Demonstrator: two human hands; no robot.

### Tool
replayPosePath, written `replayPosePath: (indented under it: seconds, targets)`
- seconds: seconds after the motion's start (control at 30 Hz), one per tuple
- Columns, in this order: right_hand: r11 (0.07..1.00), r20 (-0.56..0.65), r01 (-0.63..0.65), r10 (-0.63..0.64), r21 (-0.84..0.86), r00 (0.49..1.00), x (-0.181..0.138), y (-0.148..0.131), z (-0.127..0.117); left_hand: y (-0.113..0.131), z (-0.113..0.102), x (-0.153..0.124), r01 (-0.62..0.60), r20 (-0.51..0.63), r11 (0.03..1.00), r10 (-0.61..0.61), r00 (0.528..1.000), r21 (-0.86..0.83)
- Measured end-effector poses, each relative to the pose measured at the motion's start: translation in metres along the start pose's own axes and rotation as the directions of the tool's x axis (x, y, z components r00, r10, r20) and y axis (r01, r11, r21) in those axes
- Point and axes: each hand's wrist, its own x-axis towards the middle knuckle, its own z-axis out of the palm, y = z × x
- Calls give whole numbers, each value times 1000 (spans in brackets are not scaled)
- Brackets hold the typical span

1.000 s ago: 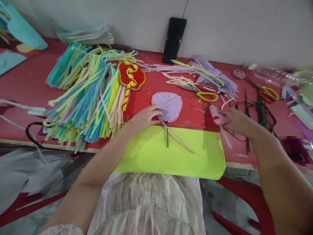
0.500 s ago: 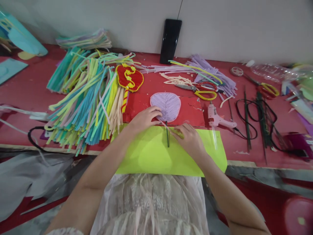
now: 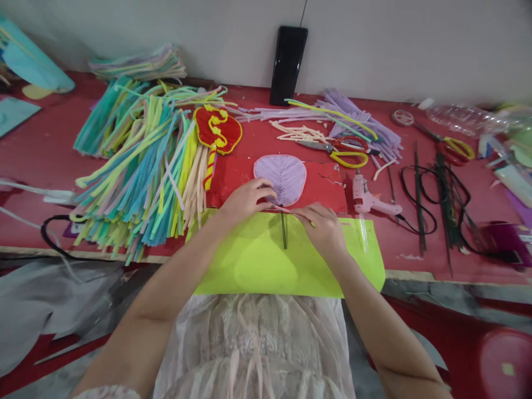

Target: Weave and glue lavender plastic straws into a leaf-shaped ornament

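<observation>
A strip (image 3: 284, 209) held across the foot of the fan (image 3: 283, 176)

The fan lies on the red board (image 3: 233, 173), its midline running 12 to 6 o'clock and its stick (image 3: 284, 233) pointing to 6; the fingers of the left hand (image 3: 246, 200) pinch the strip at the fan's 7 o'clock edge, those of the right hand (image 3: 322, 223) pinch it toward 5; half a second ago it slanted to 4, now only just past 3

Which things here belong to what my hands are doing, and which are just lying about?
Likely in use: pale pink strip between left hand and right hand; purple leaf-shaped piece; dark stem; pink glue gun.

Seemingly lying about: black phone; clear bottle; red ornament.
</observation>
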Motion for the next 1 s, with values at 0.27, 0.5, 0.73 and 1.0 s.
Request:
replayPosePath:
  seconds: [0.27, 0.5, 0.73, 1.0]
  targets:
    - [988, -71, 53, -64, -144, 995, 5, 8, 2, -2, 6, 0, -8, -55, 1000, 7, 998, -3]
    - [987, -104, 55, -71, -148, 992, 7, 10, 3, -3, 8, 1, -24, -59, 999, 26, 998, 43]
    - [991, -130, 8, -25, -131, 991, 8, 8, 5, -6, 9, 1, -84, -52, 992, 89, 995, 96]
    - [997, -162, -12, 0, -73, 987, 13, 8, 11, -6, 7, 2, -95, -37, 988, 100, 994, 122]
